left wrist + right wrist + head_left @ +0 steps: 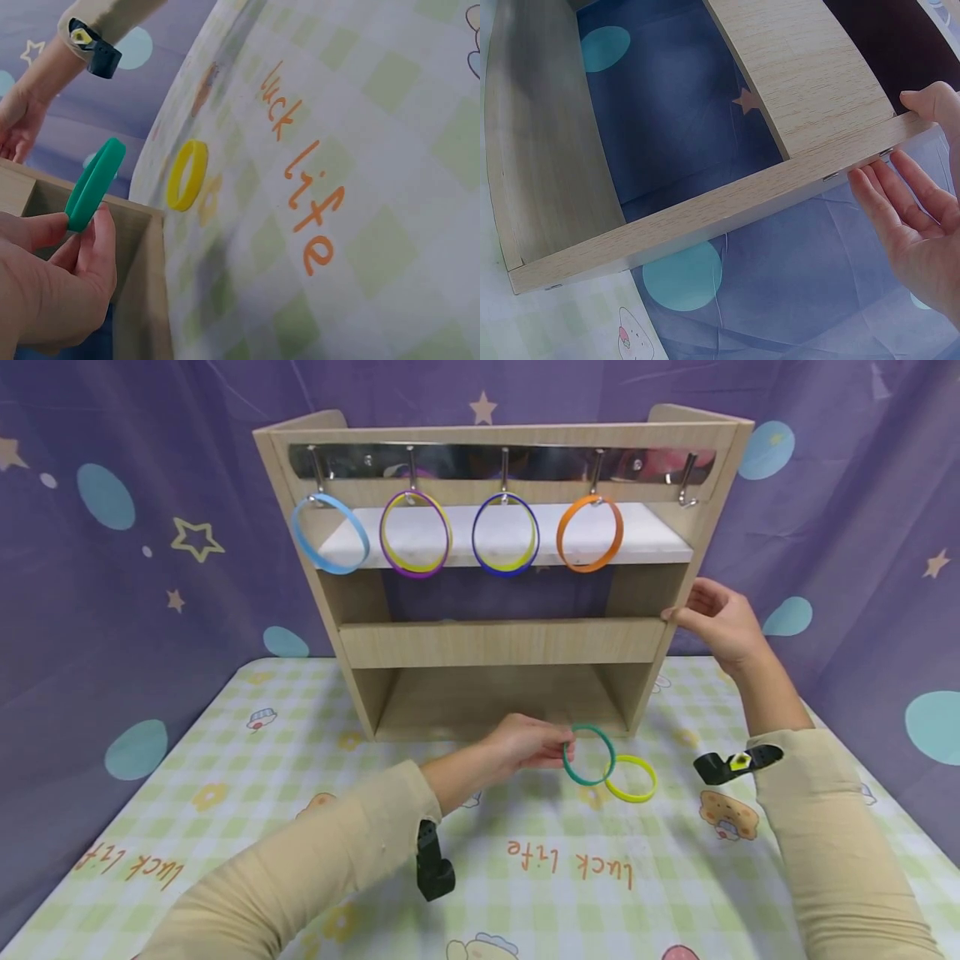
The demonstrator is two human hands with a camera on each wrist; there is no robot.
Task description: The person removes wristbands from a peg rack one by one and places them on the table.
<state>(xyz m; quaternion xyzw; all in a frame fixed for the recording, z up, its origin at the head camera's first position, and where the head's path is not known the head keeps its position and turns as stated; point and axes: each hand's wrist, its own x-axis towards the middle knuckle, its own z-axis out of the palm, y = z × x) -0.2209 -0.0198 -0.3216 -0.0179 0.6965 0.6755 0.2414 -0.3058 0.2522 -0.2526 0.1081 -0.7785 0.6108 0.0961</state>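
My left hand (pixel 528 743) pinches a green silicone wristband (pixel 105 176) between thumb and fingertips, raised in front of the lower opening of a wooden rack (pixel 498 643). Just right of it, a yellow wristband (pixel 633 799) lies on the tablecloth, partly overlapped by the green one in the head view. With my right hand (pixel 720 618) I grip the rack's right side panel (pixel 705 199), thumb at the front edge and fingertips against the outer face. On the rack's hooks hang a light blue band (pixel 341 570), purple and yellow bands (pixel 415 574), blue and yellow bands (pixel 504 573), and an orange band (pixel 619 531).
A metal strip (pixel 457 462) across the rack's top carries several hooks, the rightmost hook (pixel 686 481) near the side panel. Below it is a white shelf (pixel 645 531). A checked tablecloth (pixel 570 910) covers the table, and a purple curtain (pixel 150 610) hangs behind.
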